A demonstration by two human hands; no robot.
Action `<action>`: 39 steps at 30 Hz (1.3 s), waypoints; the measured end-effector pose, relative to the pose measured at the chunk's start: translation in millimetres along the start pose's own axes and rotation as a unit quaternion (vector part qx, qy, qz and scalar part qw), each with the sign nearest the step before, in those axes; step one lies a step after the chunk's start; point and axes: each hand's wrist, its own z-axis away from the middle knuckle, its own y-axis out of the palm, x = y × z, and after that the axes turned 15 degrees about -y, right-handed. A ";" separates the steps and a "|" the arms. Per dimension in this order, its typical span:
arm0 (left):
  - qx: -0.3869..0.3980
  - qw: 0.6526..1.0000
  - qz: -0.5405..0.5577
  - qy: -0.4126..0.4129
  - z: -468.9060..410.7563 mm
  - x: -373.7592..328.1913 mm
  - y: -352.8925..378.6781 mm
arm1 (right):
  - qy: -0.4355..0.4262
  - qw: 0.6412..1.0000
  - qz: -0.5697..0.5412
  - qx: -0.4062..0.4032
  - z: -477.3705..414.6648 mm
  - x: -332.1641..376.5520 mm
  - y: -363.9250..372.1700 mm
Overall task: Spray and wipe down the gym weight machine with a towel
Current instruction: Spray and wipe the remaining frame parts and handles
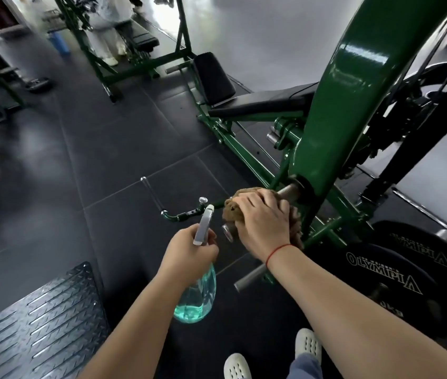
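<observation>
Nearest: white perforated clogs (308, 343) on the black rubber floor tiles (107, 149), with a ridged steel footplate (41, 318) to the person's left.

Left hand (189, 250) is curled round the neck of a clear plastic spray bottle of teal liquid (196, 299). The grey nozzle points up and away, near the towel but not touching it.

Right hand (263, 222), red string at the wrist, lies palm-down with fingers wrapped over a brown shaggy towel (231, 212), pressing it onto a bare steel weight peg (288, 190).

Key relation: the peg's long axis runs from its capped end, just beside the left hand, up and to the right into the glossy green machine arm (348, 99). The right hand is on it, so the wiping stroke likely goes along that line. The left hand is nearer the cap end.

A second steel peg (249, 277) shows under the right forearm. Black lettered weight plates (397, 272) sit to the right.

Farther off: a black padded bench seat (260, 102) on the same green frame, not yet wiped by the look of it.
</observation>
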 end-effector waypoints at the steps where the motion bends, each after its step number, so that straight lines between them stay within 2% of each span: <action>1: -0.005 1.000 0.008 0.000 0.3 -1.0 -1.0 | -0.016 1.000 -0.007 -0.012 2.5 5.7 2.0; 5: -0.010 1.000 0.021 0.008 1.0 -7.9 -5.1 | -0.081 0.996 -0.020 -0.045 1.7 0.5 0.2; 7: -0.008 1.000 0.013 0.006 2.4 -13.2 -6.8 | -0.064 0.998 0.001 0.003 -13.7 -13.1 -10.3; 10: 0.000 1.000 0.004 -0.003 1.5 -17.4 -11.1 | 0.005 0.992 0.055 0.111 -48.4 -28.9 -23.8; 13: 0.012 1.000 -0.022 -0.004 0.4 -20.3 -15.9 | 0.070 0.968 0.101 0.219 -82.7 -40.9 -30.8; 16: 0.017 0.999 -0.042 -0.010 1.2 -20.6 -21.7 | 0.120 0.940 0.126 0.294 -106.1 -49.2 -29.4; 19: 0.022 0.999 -0.036 -0.027 0.4 -14.2 -26.7 | 0.106 0.929 0.113 0.336 -117.0 -50.2 -23.7; 23: 0.027 0.999 -0.026 -0.037 -0.4 -3.1 -30.3 | 0.035 0.930 0.096 0.352 -115.9 -49.2 -18.2; 26: 0.031 0.998 -0.030 -0.034 -0.2 1.1 -29.9 | -0.017 0.945 0.098 0.312 -107.6 -45.9 -14.7; 29: 0.035 0.998 -0.034 -0.028 1.1 0.1 -29.0 | -0.056 0.964 0.120 0.232 -91.7 -38.1 -11.6; 33: 0.041 0.998 -0.042 -0.013 2.5 -9.3 -29.5 | -0.045 0.990 0.123 0.046 -55.2 -18.9 1.1; 36: 0.034 0.999 -0.040 -0.001 2.3 -15.9 -26.9 | -0.042 0.990 0.044 -0.125 -19.9 -3.5 18.2; 39: 0.029 0.999 -0.042 0.006 1.5 -21.5 -20.5 | -0.039 0.981 -0.031 -0.185 16.6 4.3 42.0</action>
